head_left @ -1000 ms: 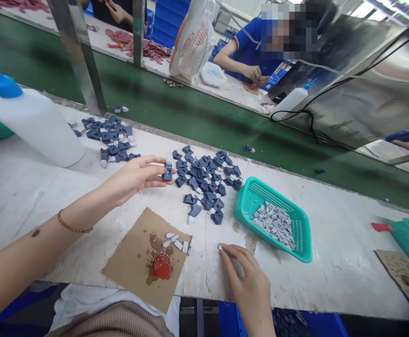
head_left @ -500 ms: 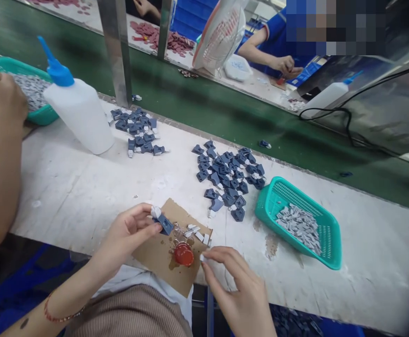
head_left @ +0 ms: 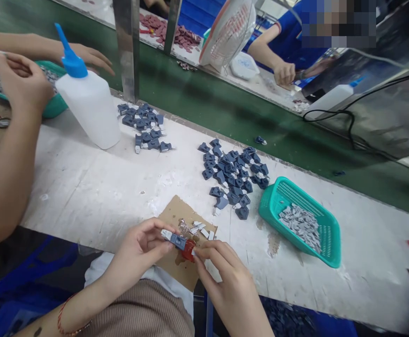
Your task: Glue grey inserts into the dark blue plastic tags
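My left hand is closed on a small dark blue plastic part with a pale grey end. Between the fingertips of my right hand is a small light grey piece, mostly covered by the fingers. Both hands are over a piece of brown cardboard. A red cap on it is partly hidden behind the blue part. Several loose grey pieces and a glossy wet patch lie beside the cap.
Blue parts lie heaped mid-table, with a smaller cluster farther left. A green basket of grey pieces stands right. A white bottle stands left, near a co-worker's arms. A green strip runs behind the table.
My hands have come closer together, bringing the blue part over the red cap and near the grey piece. At left, the co-worker's hand has lifted and another arm has come into view.
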Action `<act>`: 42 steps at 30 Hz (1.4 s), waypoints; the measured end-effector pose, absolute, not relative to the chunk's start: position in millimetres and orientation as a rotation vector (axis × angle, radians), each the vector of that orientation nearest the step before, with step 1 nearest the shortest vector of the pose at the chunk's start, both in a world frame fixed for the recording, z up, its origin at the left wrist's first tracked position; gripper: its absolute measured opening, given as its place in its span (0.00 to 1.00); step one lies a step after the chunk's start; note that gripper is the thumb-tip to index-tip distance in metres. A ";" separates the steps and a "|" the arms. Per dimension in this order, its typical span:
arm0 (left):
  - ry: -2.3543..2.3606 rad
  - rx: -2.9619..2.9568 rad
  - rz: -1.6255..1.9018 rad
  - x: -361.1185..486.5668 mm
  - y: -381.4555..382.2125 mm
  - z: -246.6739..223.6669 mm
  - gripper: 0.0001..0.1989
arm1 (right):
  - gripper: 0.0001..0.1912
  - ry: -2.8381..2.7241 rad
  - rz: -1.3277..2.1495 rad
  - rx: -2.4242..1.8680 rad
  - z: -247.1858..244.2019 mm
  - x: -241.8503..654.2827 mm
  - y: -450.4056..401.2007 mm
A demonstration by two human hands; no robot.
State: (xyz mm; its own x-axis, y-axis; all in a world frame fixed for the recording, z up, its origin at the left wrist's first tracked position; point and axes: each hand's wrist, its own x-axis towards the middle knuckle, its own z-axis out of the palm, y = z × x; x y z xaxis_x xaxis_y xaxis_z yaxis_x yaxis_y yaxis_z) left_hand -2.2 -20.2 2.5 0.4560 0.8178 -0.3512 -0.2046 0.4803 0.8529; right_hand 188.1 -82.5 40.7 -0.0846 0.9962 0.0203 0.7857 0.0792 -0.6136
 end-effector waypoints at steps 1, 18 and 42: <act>0.862 0.841 0.725 -1.3 -20.7 2.7 0.06 | 0.06 -1.890 0.678 -1.765 42.7 189.0 -81.8; 0.753 0.772 0.796 17.3 -25.1 15.9 0.09 | 0.03 -1.594 0.876 -1.649 77.9 179.1 -62.0; 0.662 0.667 0.864 25.6 -18.3 22.0 0.06 | 0.13 -1.027 1.405 -1.474 58.6 169.5 -53.2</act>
